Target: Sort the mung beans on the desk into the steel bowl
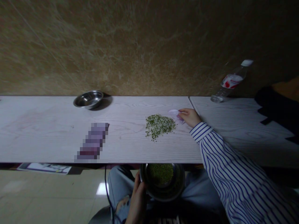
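Observation:
A loose spread of green beans mixed with white grains (160, 126) lies on the pale wood-grain table (126, 133). At its right edge, my right hand (189, 117) pinches a thin, whitish-lilac sheet (174, 113); whether it is paper or plastic I cannot tell. The sheet is low over the tabletop, close beside the grains. Below the front edge of the table, my left hand (138, 199) grips the left rim of a steel bowl (179, 186). Small green beans (161, 174) cover the bottom of this bowl, which is above my lap.
A second steel bowl (90, 100) stands tilted at the back left, near the wall. In front of it lies a pixelated flat purplish item (93, 141). A clear plastic bottle (230, 82) stands back right, beyond a table seam. Something dark (277, 105) is at the far right.

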Demonstrator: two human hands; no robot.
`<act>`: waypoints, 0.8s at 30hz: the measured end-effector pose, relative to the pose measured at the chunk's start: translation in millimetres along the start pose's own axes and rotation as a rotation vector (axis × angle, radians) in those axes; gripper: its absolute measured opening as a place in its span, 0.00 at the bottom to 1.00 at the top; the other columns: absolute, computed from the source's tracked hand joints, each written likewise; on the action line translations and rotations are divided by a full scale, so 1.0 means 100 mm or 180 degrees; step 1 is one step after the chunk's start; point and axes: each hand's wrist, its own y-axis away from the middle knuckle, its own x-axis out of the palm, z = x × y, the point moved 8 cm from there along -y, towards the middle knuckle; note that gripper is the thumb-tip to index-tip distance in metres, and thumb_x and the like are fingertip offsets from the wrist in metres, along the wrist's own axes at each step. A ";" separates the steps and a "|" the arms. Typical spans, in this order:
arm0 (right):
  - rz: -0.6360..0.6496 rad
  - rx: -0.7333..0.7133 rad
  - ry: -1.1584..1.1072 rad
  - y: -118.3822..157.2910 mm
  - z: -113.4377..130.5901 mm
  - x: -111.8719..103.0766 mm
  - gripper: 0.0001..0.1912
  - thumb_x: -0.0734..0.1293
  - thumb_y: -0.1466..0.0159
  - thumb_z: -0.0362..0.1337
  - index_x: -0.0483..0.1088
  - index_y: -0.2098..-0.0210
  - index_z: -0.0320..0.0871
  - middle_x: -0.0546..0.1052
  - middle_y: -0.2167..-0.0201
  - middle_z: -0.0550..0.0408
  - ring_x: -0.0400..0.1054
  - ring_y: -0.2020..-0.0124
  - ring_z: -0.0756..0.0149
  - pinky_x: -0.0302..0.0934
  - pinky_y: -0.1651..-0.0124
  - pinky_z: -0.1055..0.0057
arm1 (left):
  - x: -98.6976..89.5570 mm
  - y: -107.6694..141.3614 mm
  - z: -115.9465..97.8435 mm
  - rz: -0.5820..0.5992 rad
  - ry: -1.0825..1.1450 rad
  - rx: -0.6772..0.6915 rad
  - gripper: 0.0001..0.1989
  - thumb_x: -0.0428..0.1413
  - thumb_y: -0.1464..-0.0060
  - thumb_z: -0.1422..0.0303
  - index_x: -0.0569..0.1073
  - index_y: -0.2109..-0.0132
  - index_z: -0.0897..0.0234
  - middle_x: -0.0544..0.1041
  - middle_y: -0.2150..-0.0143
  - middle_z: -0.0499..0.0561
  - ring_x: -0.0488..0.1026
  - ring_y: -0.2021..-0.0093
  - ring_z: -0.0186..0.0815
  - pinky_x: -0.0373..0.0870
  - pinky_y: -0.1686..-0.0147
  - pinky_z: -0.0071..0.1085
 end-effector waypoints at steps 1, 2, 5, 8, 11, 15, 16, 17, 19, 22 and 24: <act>0.0032 0.0042 -0.0020 0.00 -0.02 0.03 0.11 0.68 0.45 0.27 0.75 0.61 0.36 0.81 0.73 0.48 0.75 0.75 0.65 0.71 0.69 0.69 | 0.00 0.00 0.02 -0.0004 0.0029 -0.0052 0.29 0.57 0.48 0.65 0.67 0.38 0.58 0.73 0.42 0.55 0.67 0.41 0.47 0.65 0.45 0.40; 0.0067 0.0074 -0.0042 0.01 -0.03 0.06 0.10 0.69 0.45 0.27 0.76 0.62 0.36 0.81 0.73 0.48 0.75 0.75 0.64 0.71 0.68 0.68 | -0.01 0.00 0.04 -0.0011 0.0079 -0.0124 0.29 0.56 0.48 0.65 0.66 0.38 0.58 0.73 0.41 0.54 0.66 0.40 0.47 0.64 0.44 0.40; 0.0186 0.0128 -0.0127 0.05 -0.03 0.16 0.08 0.68 0.45 0.26 0.76 0.65 0.36 0.81 0.74 0.49 0.75 0.75 0.64 0.71 0.67 0.68 | -0.01 -0.01 0.05 0.0017 0.0211 -0.0158 0.30 0.56 0.46 0.66 0.64 0.36 0.57 0.71 0.39 0.53 0.62 0.36 0.45 0.58 0.40 0.40; 0.0311 0.0149 -0.0222 0.11 0.00 0.23 0.07 0.68 0.45 0.25 0.75 0.67 0.37 0.81 0.76 0.51 0.74 0.76 0.66 0.71 0.68 0.70 | 0.00 -0.01 0.03 0.0047 0.0313 -0.0113 0.31 0.56 0.47 0.67 0.63 0.36 0.58 0.70 0.38 0.54 0.60 0.35 0.44 0.54 0.37 0.39; 0.0434 0.0144 -0.0309 0.18 0.04 0.29 0.07 0.69 0.45 0.24 0.75 0.68 0.37 0.80 0.77 0.52 0.73 0.78 0.68 0.70 0.69 0.72 | 0.00 -0.01 0.02 -0.0004 0.0309 -0.0146 0.32 0.57 0.48 0.66 0.64 0.36 0.58 0.71 0.39 0.53 0.61 0.36 0.44 0.56 0.38 0.38; 0.0577 0.0108 -0.0417 0.25 0.08 0.36 0.06 0.69 0.45 0.24 0.75 0.68 0.37 0.80 0.77 0.52 0.73 0.78 0.69 0.71 0.69 0.73 | -0.01 0.00 0.01 -0.0009 0.0287 -0.0117 0.31 0.57 0.48 0.66 0.65 0.37 0.58 0.69 0.38 0.54 0.61 0.36 0.45 0.55 0.38 0.39; 0.0610 0.0097 -0.0434 0.27 0.08 0.37 0.06 0.69 0.45 0.24 0.75 0.68 0.37 0.80 0.77 0.52 0.73 0.78 0.69 0.71 0.69 0.72 | 0.00 0.00 0.01 0.0023 0.0324 -0.0116 0.31 0.57 0.48 0.66 0.64 0.36 0.58 0.69 0.37 0.55 0.62 0.36 0.45 0.55 0.38 0.40; 0.0643 0.0084 -0.0449 0.28 0.08 0.39 0.06 0.70 0.45 0.25 0.75 0.68 0.38 0.80 0.77 0.52 0.74 0.77 0.68 0.71 0.69 0.72 | 0.01 0.01 0.01 0.0049 0.0369 -0.0130 0.31 0.56 0.47 0.66 0.63 0.36 0.58 0.69 0.37 0.55 0.62 0.37 0.45 0.56 0.38 0.40; 0.0699 0.0056 -0.0470 0.31 0.08 0.41 0.05 0.72 0.46 0.27 0.75 0.68 0.38 0.80 0.76 0.52 0.75 0.75 0.67 0.72 0.67 0.71 | 0.02 0.03 0.00 0.0061 0.0430 -0.0161 0.31 0.56 0.46 0.66 0.61 0.35 0.58 0.69 0.38 0.55 0.63 0.37 0.45 0.57 0.39 0.40; 0.0752 0.0022 -0.0467 0.35 0.09 0.43 0.06 0.72 0.47 0.29 0.76 0.68 0.39 0.80 0.76 0.52 0.75 0.73 0.66 0.72 0.67 0.71 | 0.05 0.06 -0.03 0.0036 0.0438 -0.0223 0.33 0.56 0.46 0.66 0.59 0.34 0.58 0.71 0.39 0.55 0.65 0.39 0.45 0.60 0.41 0.39; 0.0786 0.0019 -0.0443 0.38 0.09 0.44 0.06 0.72 0.46 0.29 0.76 0.67 0.39 0.80 0.76 0.53 0.75 0.74 0.66 0.72 0.68 0.71 | 0.08 0.09 -0.04 0.0049 0.0438 -0.0346 0.34 0.55 0.46 0.67 0.57 0.33 0.58 0.71 0.40 0.55 0.66 0.41 0.44 0.62 0.43 0.38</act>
